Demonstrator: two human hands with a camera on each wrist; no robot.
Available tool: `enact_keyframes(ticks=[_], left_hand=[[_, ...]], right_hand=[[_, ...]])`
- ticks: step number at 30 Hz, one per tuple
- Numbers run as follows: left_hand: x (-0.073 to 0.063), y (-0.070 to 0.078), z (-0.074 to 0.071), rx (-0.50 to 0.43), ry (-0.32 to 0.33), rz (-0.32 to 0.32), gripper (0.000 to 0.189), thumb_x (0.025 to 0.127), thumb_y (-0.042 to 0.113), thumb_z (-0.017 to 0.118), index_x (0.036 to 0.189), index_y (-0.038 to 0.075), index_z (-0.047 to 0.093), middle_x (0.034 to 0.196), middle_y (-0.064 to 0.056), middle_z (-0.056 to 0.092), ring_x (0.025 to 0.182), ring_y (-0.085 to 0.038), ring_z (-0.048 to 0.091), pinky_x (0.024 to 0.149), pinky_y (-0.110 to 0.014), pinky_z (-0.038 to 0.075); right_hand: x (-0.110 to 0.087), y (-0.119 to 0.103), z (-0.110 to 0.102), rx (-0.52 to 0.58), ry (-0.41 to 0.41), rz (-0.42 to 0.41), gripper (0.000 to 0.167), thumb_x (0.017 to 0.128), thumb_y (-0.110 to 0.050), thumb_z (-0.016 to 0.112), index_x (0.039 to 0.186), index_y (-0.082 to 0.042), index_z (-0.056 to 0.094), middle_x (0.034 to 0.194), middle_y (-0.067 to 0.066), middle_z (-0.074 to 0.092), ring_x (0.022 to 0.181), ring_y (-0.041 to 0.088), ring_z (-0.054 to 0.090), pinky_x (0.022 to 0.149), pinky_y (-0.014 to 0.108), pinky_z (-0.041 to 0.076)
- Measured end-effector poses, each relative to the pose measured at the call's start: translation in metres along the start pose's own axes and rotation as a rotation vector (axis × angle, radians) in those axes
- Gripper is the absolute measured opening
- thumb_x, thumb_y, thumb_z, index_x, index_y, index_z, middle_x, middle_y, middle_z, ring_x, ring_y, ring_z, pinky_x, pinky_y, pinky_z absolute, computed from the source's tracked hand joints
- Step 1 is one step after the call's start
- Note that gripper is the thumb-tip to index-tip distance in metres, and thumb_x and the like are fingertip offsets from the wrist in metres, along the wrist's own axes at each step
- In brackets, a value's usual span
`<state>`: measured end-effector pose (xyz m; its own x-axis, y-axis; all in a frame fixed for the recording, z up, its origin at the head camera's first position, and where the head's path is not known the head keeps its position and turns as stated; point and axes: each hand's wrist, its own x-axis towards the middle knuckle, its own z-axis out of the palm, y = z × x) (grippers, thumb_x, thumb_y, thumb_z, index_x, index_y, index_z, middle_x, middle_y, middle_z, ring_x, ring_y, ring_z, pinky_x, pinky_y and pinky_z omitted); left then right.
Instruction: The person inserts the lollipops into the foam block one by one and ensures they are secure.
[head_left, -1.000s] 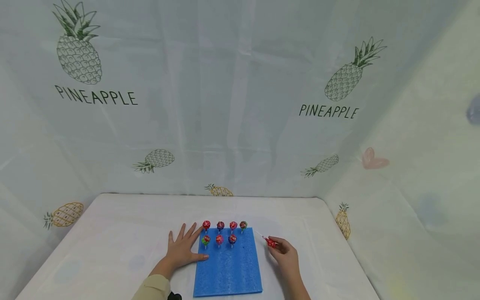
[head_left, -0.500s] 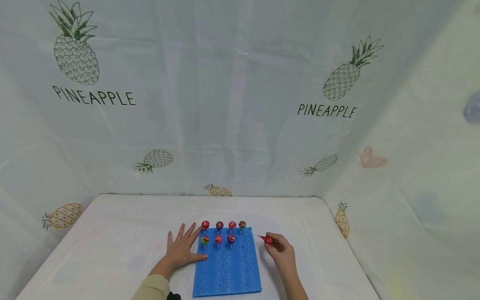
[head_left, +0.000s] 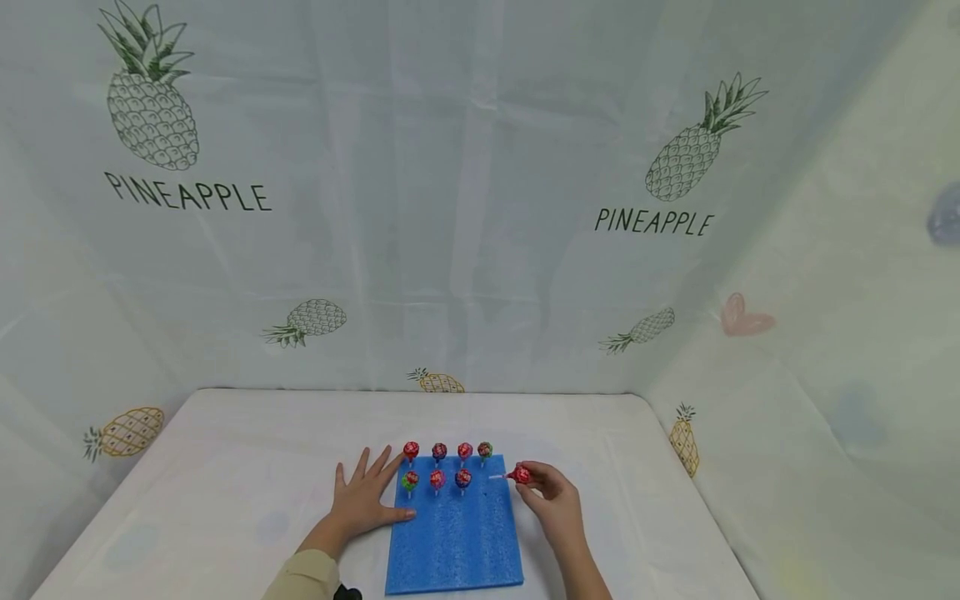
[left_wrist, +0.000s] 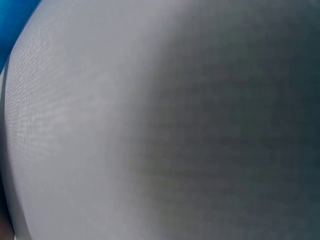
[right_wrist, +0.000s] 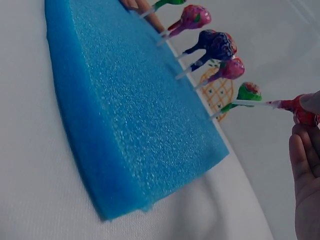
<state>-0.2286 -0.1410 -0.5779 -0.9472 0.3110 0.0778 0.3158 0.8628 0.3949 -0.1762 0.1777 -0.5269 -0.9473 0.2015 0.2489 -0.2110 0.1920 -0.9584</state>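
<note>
A blue foam board (head_left: 454, 542) lies on the table, with two rows of wrapped lollipops standing by their sticks near its far edge. My left hand (head_left: 363, 500) is spread flat at the board's left side, its thumb lying over the foam. My right hand (head_left: 557, 500) pinches a red lollipop (head_left: 521, 474) by its candy head at the right edge. Its white stick points left over the board, beside the dark blue lollipop (head_left: 462, 478) in the nearer row. In the right wrist view, thumb and fingers grip the red wrapper (right_wrist: 300, 111).
The far row includes a red lollipop (head_left: 411, 450) at the left and a green one (head_left: 485, 449) at the right. A white cloth covers the table (head_left: 247, 467). Behind it hangs a curtain (head_left: 435, 208) printed with pineapples.
My right hand has moved left with the red lollipop, and its stick now reaches over the board, turned nearly level. My left hand has stayed in place.
</note>
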Motion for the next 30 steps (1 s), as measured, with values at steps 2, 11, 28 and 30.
enact_keyframes(ticks=[2,11,28,30], left_hand=[[-0.001,0.003,-0.004,-0.007,-0.010,-0.008,0.108,0.066,0.078,0.067,0.150,0.016,0.040,0.156,-0.015,0.031,0.143,-0.048,0.012,0.102,-0.076,-0.004],[-0.001,0.005,-0.005,0.023,-0.045,-0.035,0.108,0.066,0.078,0.067,0.151,0.018,0.038,0.157,-0.013,0.029,0.144,-0.047,0.011,0.102,-0.076,-0.002],[0.000,0.001,0.002,0.006,-0.005,-0.013,0.110,0.065,0.083,0.062,0.151,0.018,0.038,0.156,-0.013,0.030,0.144,-0.046,0.009,0.103,-0.073,-0.008],[0.000,0.000,0.004,-0.003,0.002,-0.010,0.111,0.065,0.085,0.060,0.152,0.020,0.037,0.157,-0.013,0.029,0.144,-0.045,0.008,0.103,-0.073,-0.010]], right_hand=[[0.000,-0.001,0.002,0.013,-0.013,0.024,0.031,0.080,0.007,0.075,0.110,0.004,0.069,0.103,0.016,0.069,0.083,0.015,0.067,0.080,0.021,0.053],[0.000,0.000,0.012,-0.009,-0.071,0.099,0.033,0.083,-0.001,0.075,0.115,0.004,0.068,0.106,0.012,0.068,0.091,0.018,0.066,0.079,0.021,0.053],[-0.002,0.014,0.016,-0.027,-0.070,0.066,0.033,0.082,-0.002,0.076,0.114,0.004,0.068,0.102,0.011,0.069,0.088,0.018,0.066,0.078,0.023,0.055],[-0.001,0.013,0.016,-0.023,-0.068,0.060,0.033,0.082,-0.002,0.076,0.114,0.005,0.068,0.102,0.011,0.069,0.088,0.017,0.066,0.077,0.023,0.055]])
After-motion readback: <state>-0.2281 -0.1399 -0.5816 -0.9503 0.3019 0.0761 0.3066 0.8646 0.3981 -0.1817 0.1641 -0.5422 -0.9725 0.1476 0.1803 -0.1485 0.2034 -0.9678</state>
